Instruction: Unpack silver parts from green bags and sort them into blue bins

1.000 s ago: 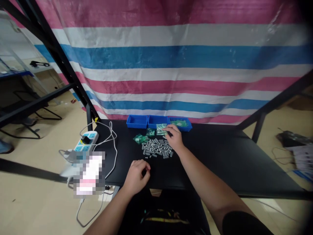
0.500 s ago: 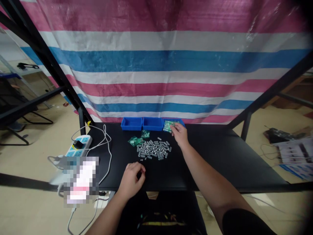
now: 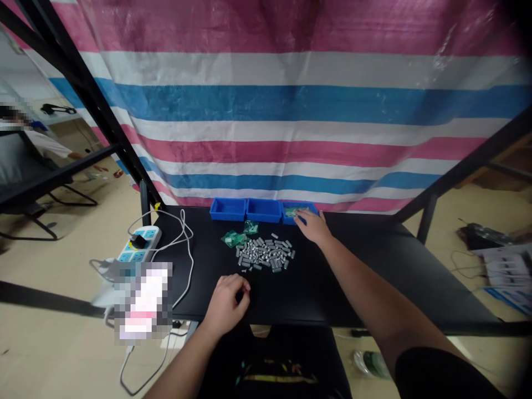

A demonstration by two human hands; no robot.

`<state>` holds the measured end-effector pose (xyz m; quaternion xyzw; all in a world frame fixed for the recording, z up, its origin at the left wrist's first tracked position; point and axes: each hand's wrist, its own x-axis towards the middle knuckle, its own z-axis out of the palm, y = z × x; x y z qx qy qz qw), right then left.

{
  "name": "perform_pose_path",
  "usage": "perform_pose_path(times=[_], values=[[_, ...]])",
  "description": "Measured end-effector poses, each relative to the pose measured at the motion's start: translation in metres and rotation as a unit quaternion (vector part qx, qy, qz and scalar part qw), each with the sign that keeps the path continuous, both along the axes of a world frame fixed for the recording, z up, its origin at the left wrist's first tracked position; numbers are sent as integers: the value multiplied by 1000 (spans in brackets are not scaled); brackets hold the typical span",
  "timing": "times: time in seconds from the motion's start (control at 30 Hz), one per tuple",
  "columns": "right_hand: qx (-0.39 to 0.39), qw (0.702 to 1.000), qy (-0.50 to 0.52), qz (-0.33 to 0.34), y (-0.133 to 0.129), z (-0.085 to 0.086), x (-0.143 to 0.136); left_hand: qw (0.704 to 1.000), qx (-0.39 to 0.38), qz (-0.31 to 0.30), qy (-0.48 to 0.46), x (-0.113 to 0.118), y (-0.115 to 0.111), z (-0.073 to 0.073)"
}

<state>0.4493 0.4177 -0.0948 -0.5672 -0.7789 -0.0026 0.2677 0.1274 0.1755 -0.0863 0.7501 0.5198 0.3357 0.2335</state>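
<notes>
My right hand (image 3: 315, 226) reaches over the right blue bin (image 3: 290, 220), fingers apart at its rim; green packets (image 3: 293, 211) lie inside, partly behind the fingers. Near the table's front edge rests my left hand (image 3: 229, 299), thumb and fingers curled together; whatever they hold, if anything, is too small to make out. Between the hands lies a pile of small grey metal cylinders and pieces (image 3: 266, 254). Two green packets, one (image 3: 233, 239) beside the pile and one (image 3: 250, 226) behind it, are on the black table.
The left (image 3: 228, 216) and middle (image 3: 264, 218) blue bins stand along the back edge by a striped sheet (image 3: 266, 105). At left are a power strip (image 3: 141, 244), white cables and a blurred-out object (image 3: 143, 302). A person's arm (image 3: 54, 145) shows at far left.
My right hand has lowered onto the right bin and its fingers have spread; the green packet it held is no longer in them. The camera view has shifted slightly. A person has come into view at left.
</notes>
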Motion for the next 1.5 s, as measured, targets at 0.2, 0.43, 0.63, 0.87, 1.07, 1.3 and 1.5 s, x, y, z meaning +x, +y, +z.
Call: perform_pose_path(times=[0.2, 0.43, 0.63, 0.87, 1.07, 1.3, 1.5], values=[[30, 999, -17, 11, -1, -1, 2, 1000, -1, -3, -2, -1, 0, 1], [48, 998, -41, -19, -3, 14, -6, 1000, -4, -4, 1, -1, -1, 0], [107, 988, -16, 111, -29, 26, -58, 1000, 3, -1, 2, -1, 0, 1], [-26, 955, 10, 296, -37, 7, -131, 1000, 3, 3, 8, -1, -2, 1], [-91, 957, 65, 268, -12, -2, -142, 1000, 3, 3, 1, -2, -2, 1], [-70, 959, 218, 164, -17, -6, -139, 1000, 0, 3, 0, -2, -2, 1], [-56, 934, 337, 102, -4, -1, -111, 1000, -3, -6, 7, -1, -1, -1]])
